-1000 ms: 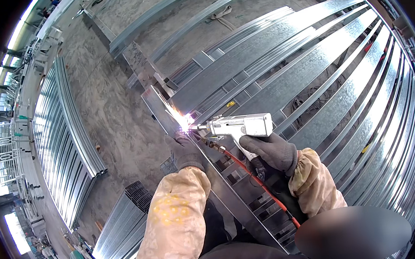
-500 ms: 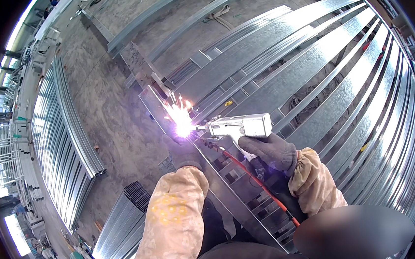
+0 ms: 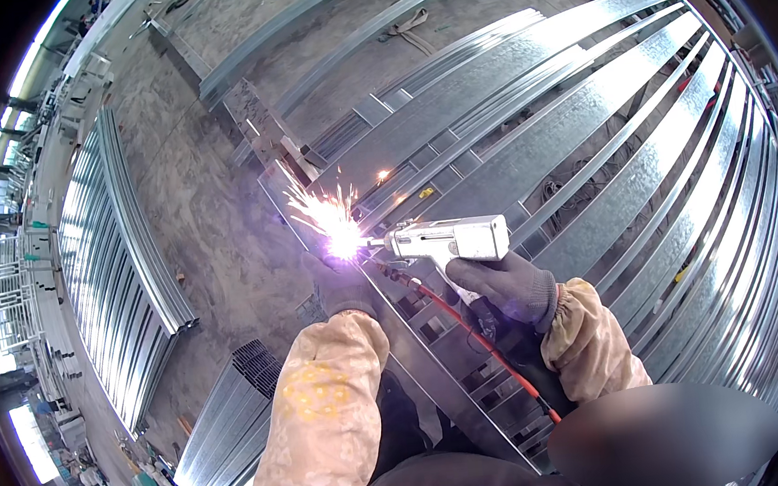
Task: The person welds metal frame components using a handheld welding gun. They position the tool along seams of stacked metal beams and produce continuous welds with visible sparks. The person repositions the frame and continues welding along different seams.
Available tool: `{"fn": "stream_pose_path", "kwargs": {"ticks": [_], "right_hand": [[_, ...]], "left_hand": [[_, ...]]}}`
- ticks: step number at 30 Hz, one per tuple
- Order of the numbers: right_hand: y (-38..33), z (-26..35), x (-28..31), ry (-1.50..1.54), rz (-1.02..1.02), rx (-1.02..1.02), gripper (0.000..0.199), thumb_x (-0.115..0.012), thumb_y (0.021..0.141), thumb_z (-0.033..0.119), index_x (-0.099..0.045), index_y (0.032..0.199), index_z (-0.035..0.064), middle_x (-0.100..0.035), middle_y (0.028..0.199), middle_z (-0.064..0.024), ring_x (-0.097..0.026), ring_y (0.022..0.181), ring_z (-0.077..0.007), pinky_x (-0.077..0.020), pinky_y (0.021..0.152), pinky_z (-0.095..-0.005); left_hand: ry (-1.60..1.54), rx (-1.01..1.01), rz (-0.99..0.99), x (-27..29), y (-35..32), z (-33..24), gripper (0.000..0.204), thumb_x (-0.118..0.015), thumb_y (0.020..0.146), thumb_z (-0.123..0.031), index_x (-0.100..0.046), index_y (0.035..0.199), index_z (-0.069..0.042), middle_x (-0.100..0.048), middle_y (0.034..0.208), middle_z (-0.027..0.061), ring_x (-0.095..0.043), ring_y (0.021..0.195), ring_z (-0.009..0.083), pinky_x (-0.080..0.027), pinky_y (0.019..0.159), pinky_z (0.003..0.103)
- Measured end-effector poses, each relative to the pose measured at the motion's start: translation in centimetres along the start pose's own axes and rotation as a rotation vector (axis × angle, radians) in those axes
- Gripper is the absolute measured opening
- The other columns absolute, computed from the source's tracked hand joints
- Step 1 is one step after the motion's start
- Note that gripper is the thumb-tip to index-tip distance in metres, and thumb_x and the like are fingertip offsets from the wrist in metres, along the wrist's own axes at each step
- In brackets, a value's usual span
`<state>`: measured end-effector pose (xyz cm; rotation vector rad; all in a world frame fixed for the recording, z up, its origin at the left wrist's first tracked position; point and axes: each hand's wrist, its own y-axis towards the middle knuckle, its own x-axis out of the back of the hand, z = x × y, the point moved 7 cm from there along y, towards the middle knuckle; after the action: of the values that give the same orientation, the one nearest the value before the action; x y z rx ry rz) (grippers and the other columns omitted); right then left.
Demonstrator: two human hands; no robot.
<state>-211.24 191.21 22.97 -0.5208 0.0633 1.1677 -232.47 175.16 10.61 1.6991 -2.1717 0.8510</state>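
My right hand [image 3: 508, 283], in a dark knitted glove, grips the handle of a white pistol-shaped welding gun [image 3: 453, 237]. The gun's nozzle points left into a bright violet-white arc [image 3: 344, 239], and sparks [image 3: 321, 210] spray up and to the left from it. Right beside the arc, at the edge of the galvanized steel frame [image 3: 433, 373], is my gloved left hand [image 3: 342, 289]. Glare hides its fingers and whatever they touch. Just below the nozzle, a red cable [image 3: 460, 315] with a dark end slants down to the right.
Long galvanized steel bars [image 3: 572, 116] fan out to the right with gaps between them. Bundles of steel profiles [image 3: 123, 266] lie on the concrete floor at left, and a stack of square tubes [image 3: 229, 424] sits lower left. A small yellow object [image 3: 427, 192] rests among the bars.
The spark spray now leans further left, and a separate small spark glows right of it. Both hands and the welding gun stay nearly where they were.
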Motion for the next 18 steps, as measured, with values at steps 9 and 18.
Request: {"fn": "stream_pose_path", "kwargs": {"ticks": [9,18], "right_hand": [[-0.8,0.8,-0.3,-0.001,0.096,0.026,0.039,-0.056,0.100,0.023,-0.054,0.131,-0.0016,-0.067,0.107,-0.0097,-0.063,0.093,-0.0153,-0.0494,0.086,-0.0311],[-3.8,1.6,0.4,0.013,0.015,-0.033,0.037,-0.057,0.100,0.025,-0.056,0.126,-0.0010,-0.068,0.097,-0.0096,-0.064,0.088,-0.0166,-0.0501,0.083,-0.0324]], "left_hand": [[-0.048,0.022,-0.035,1.8,-3.0,-4.6,0.043,-0.042,0.102,-0.031,-0.048,0.121,0.006,-0.063,0.090,0.0184,-0.064,0.077,0.0267,-0.051,0.067,0.038],[0.005,-0.129,-0.149,1.4,-0.7,-1.3,0.031,-0.037,0.104,-0.027,-0.045,0.112,0.003,-0.054,0.086,0.0152,-0.051,0.075,0.0242,-0.046,0.071,0.035]]}}
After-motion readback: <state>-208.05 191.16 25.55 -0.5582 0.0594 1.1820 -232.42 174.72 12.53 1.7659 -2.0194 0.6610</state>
